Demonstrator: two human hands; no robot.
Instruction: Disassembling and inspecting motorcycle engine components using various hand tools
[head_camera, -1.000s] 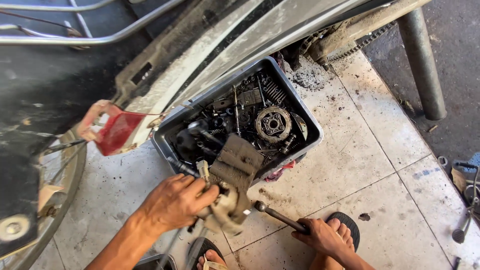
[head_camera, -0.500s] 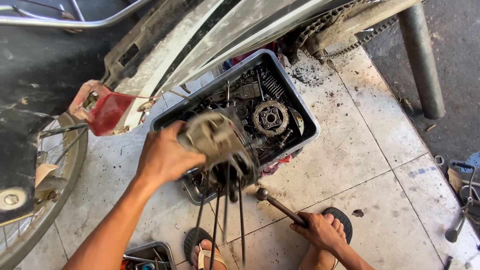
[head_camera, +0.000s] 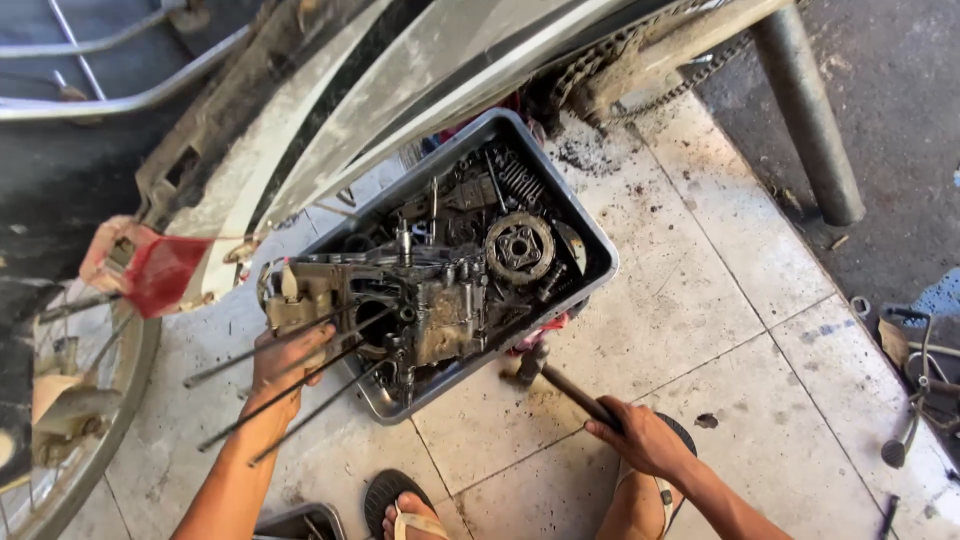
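My left hand (head_camera: 285, 362) grips a greasy engine crankcase (head_camera: 400, 305) from below and holds it at the near-left corner of a grey metal tray (head_camera: 590, 250). Long dark studs (head_camera: 290, 385) stick out of the case toward me, past my wrist. My right hand (head_camera: 640, 435) is closed around the dark handle of a hammer (head_camera: 565, 385), whose head rests on the tiled floor just in front of the tray. Inside the tray lie a round clutch part (head_camera: 518, 247), a spring and several oily engine pieces.
A motorcycle frame with a pale cover (head_camera: 420, 90) and drive chain (head_camera: 640, 75) looms behind the tray. A spoked wheel (head_camera: 60, 400) and a red lamp (head_camera: 150, 270) are at left. A metal stand post (head_camera: 805, 110) rises at right. Tools (head_camera: 915, 400) lie far right; my sandalled feet are near.
My left hand has lifted the crankcase from the floor, turned it over and brought it down at the tray's near-left corner. My right hand kept hold of the hammer.
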